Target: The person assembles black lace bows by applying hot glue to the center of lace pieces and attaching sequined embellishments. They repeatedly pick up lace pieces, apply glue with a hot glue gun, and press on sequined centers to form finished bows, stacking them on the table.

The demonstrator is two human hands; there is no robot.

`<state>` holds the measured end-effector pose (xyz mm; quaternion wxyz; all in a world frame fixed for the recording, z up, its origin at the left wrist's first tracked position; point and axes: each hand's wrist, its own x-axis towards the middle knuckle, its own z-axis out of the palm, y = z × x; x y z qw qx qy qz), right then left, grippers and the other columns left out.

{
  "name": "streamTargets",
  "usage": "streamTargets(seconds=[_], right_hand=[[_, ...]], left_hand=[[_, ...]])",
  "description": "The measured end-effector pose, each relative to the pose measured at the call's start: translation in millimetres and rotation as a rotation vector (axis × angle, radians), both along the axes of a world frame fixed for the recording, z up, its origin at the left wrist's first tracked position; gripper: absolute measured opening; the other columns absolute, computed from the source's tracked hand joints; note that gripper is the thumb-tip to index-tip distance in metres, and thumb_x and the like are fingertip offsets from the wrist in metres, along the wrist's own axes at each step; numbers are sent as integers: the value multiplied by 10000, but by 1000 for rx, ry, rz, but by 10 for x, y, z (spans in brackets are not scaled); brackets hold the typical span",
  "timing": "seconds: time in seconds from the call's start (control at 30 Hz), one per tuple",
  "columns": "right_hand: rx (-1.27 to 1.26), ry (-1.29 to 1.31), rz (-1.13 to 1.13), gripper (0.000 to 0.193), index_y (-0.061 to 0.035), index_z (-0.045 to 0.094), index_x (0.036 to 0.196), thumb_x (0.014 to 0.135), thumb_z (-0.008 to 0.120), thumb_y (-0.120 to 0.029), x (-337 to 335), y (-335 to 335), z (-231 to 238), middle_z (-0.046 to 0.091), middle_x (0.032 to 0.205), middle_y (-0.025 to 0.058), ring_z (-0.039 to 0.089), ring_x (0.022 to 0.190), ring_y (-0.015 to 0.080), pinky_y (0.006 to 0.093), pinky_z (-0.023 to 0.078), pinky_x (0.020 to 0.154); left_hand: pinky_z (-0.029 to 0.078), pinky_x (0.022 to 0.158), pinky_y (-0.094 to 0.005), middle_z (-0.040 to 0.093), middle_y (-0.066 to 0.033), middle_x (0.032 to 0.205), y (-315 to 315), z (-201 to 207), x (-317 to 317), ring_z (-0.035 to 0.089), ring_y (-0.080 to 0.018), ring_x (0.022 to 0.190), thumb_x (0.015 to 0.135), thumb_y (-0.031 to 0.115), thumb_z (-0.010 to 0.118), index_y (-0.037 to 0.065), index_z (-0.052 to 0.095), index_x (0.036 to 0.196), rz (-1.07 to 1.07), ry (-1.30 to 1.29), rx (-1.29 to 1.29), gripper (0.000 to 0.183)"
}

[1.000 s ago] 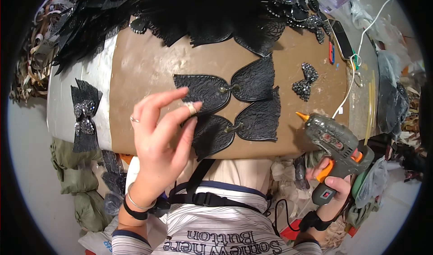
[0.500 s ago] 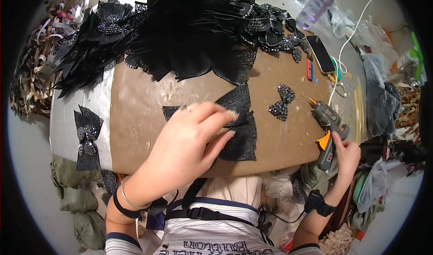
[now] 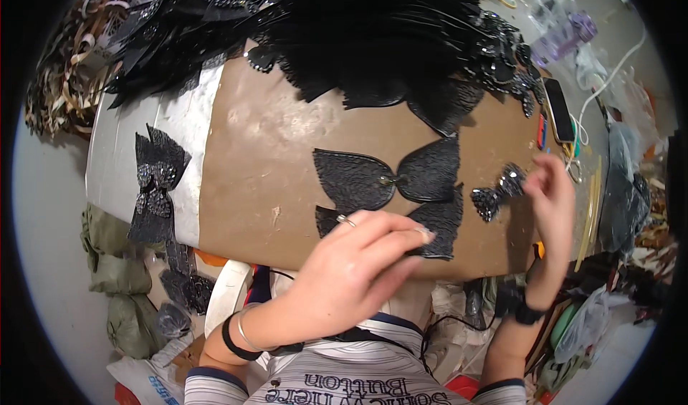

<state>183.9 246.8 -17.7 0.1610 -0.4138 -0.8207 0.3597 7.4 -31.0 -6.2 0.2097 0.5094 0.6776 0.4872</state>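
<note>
My left hand (image 3: 365, 265) lies over a lower black textured bow piece (image 3: 441, 226), fingers curled toward the thumb; what is between them is hidden. Just beyond it, an upper black bow piece (image 3: 430, 169) lies flat, with a small shiny spot at its pinched middle. On the right, my right hand (image 3: 553, 197) has its fingertips closed at the upper end of a dark beaded bow (image 3: 489, 199), which is slanted and slightly blurred. An orange part of the glue gun (image 3: 539, 250) shows beside my right forearm; the rest is hidden.
A big heap of black bow pieces (image 3: 358, 40) covers the far side of the table. A finished beaded bow (image 3: 154, 190) lies at the left. At the right are a phone (image 3: 559, 110), a purple bottle (image 3: 565, 38), a white cable and yellowish glue sticks (image 3: 589, 208).
My right hand has left the glue gun and reached the beaded bow, which has turned aslant. My left hand has moved nearer, uncovering the upper bow piece. The whole view has shifted.
</note>
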Motion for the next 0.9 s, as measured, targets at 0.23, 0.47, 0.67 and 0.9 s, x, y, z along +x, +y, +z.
streamTargets(seconds=[0.23,0.47,0.67,0.9], right_hand=[[-212,221,88,351,83,645,1120,776,670,17,276,-937,888,547,909,62,506,850,116,205,382,752],[-957,477,120,332,171,583,1095,766,624,190,-178,-1211,474,581,1071,165,662,981,234,332,574,850],[-743,270,-52,281,65,598,1061,806,692,137,-727,-1164,126,629,823,15,639,732,72,199,554,631],[-483,82,-28,234,60,644,1029,821,749,39,-931,-1038,-266,593,771,-36,496,637,-8,142,431,562]], left_hand=[[451,1026,-359,449,-149,1442,66,-56,98,589,-261,1169,809,-12,752,29,487,1388,-71,-587,-35,638],[513,814,-272,589,-74,1067,-212,-207,-112,599,-122,972,800,-119,739,-6,600,1079,94,-941,-63,332],[416,772,-190,523,15,967,91,-304,-325,490,-45,866,883,-43,690,17,536,1059,312,-616,-24,241],[488,553,-238,580,-29,666,289,-648,-347,541,-86,559,838,95,782,3,572,1051,491,-399,-212,313]])
